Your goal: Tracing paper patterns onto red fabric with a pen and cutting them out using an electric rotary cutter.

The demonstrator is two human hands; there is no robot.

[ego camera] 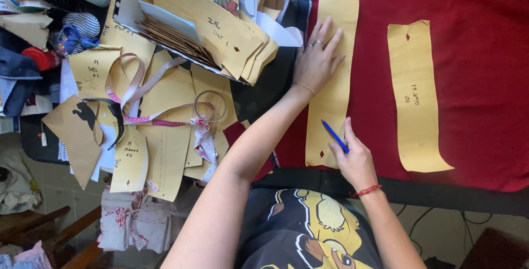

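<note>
My left hand (317, 59) lies flat, fingers spread, on the far end of the long yellow paper pattern (330, 103) to pin it against the red cloth (474, 4). My right hand (355, 161), fingers closed around a blue pen (334, 135), works its near right edge.

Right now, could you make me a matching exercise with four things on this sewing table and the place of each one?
Things:
1. blue pen
2. left hand
3. measuring tape
4. second paper strip

Places:
a. flat on the long paper pattern piece
b. alone on the red fabric, to the right
c. in the right hand
d. looped over the pattern pile at the left

Pairs: 1-c, 2-a, 3-d, 4-b
</note>
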